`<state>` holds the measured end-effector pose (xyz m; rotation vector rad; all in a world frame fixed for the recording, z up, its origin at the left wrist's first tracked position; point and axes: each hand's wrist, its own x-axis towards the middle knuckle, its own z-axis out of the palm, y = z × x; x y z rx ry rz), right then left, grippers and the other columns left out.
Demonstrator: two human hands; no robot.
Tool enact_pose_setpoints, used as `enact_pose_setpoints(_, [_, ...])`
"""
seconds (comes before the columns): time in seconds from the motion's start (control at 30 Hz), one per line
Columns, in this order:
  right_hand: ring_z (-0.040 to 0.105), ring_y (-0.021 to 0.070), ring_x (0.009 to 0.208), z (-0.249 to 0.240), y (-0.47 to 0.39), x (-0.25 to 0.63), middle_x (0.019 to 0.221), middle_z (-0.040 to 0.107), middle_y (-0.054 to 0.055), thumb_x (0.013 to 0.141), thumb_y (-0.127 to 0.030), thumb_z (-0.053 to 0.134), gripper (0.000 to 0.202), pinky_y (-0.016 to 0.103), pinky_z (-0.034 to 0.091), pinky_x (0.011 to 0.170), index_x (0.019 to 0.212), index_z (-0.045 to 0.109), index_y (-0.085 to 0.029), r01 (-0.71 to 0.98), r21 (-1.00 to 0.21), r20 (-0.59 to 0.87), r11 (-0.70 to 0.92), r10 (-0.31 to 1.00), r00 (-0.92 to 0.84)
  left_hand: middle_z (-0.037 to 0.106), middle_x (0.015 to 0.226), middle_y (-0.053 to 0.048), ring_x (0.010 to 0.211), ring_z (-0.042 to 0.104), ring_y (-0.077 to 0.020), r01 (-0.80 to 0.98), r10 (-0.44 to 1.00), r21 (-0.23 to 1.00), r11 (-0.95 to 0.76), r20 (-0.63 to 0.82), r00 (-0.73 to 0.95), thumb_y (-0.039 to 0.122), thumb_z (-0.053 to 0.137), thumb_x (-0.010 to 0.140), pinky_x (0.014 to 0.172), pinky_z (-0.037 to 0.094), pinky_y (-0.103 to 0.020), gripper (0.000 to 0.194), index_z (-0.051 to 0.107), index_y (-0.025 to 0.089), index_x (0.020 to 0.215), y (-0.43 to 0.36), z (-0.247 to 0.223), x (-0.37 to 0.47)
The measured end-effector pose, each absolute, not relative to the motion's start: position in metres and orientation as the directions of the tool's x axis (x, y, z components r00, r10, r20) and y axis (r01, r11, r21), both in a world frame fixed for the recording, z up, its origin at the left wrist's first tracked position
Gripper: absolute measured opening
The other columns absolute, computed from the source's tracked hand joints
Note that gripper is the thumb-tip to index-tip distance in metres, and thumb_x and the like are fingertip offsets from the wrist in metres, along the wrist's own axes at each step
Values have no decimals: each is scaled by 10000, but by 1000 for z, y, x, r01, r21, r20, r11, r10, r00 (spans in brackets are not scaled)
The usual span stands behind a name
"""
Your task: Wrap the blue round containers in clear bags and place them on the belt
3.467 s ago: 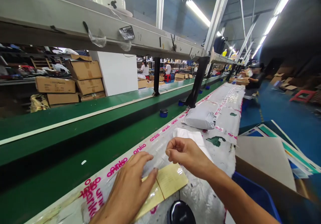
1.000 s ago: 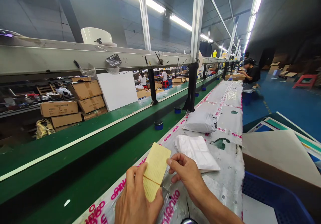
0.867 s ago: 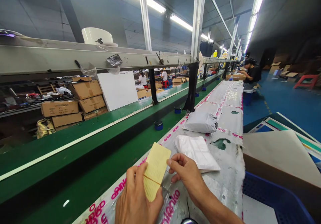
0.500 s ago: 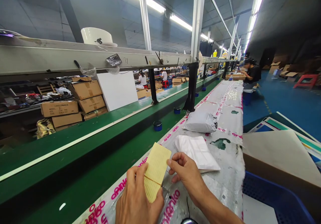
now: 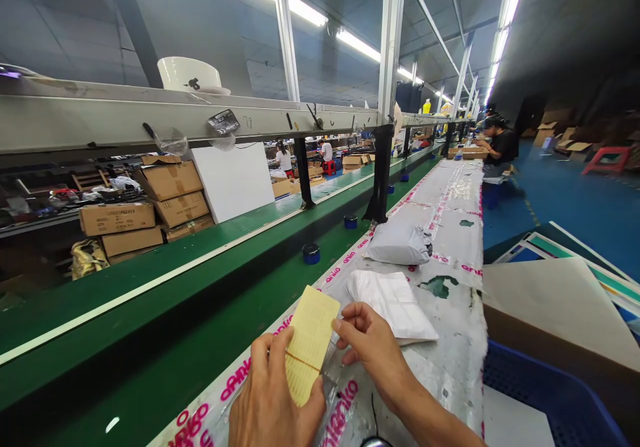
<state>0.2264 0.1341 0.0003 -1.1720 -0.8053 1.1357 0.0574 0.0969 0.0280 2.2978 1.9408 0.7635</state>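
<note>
My left hand is closed around a stack of pale yellow printed slips, its fingers on the left edge and its thumb at the lower right. A thin brown band, apparently a rubber band, runs across the stack. At the stack's upper right edge, the thumb and index finger of my right hand are pinched together on the paper; its other fingers are curled. Just beyond the right hand lies a pile of white bags on the plastic-covered bench. Behind that rests a filled grey-white bag.
To the left runs a green conveyor belt carrying several dark blue round tubs. A metal shelf rail and posts stand over it. At the right are a blue basket and a cardboard box. A co-worker sits farther along.
The tubs and a white scrap on the belt have shifted slightly left in view, along with the rest of the scene. Both hands keep the same hold on the yellow slips.
</note>
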Motion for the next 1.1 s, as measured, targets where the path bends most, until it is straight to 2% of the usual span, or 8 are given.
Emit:
enact_pose_setpoints(0.3, [594, 165, 597, 8, 125, 225, 673, 581, -33, 650, -427, 803, 415, 222, 487, 425, 896, 574, -184, -295, -955, -57, 21, 966, 252, 525, 1246, -60, 843, 697, -215, 927, 946, 322, -191, 311, 87, 257, 594, 892, 621, 512, -321, 474, 421, 286, 1332, 98, 29, 56])
enact_pose_setpoints(0.63, [583, 158, 599, 15, 123, 223, 643, 573, -21, 661, -467, 804, 392, 217, 490, 448, 794, 577, -177, -328, -945, -82, -5, 972, 220, 507, 1267, -54, 872, 698, -219, 934, 952, 313, -172, 295, 76, 247, 603, 894, 669, 529, -345, 478, 416, 285, 1332, 95, 31, 60])
enact_pose_setpoints(0.93, [576, 156, 598, 8, 127, 222, 646, 567, -20, 668, -476, 800, 392, 201, 471, 424, 767, 563, -180, -352, -936, -95, -11, 970, 224, 522, 1273, -74, 900, 702, -221, 917, 905, 302, -259, 407, 121, 243, 619, 861, 658, 572, -323, 527, 409, 285, 1343, 92, 24, 60])
enact_pose_setpoints(1.1, [567, 168, 666, 6, 128, 223, 700, 579, -8, 634, -464, 833, 399, 199, 485, 420, 773, 586, -183, -369, -929, -91, 9, 963, 253, 520, 1269, -75, 909, 702, -224, 902, 869, 304, -306, 476, 134, 229, 636, 839, 651, 595, -337, 568, 372, 298, 1337, 90, 23, 60])
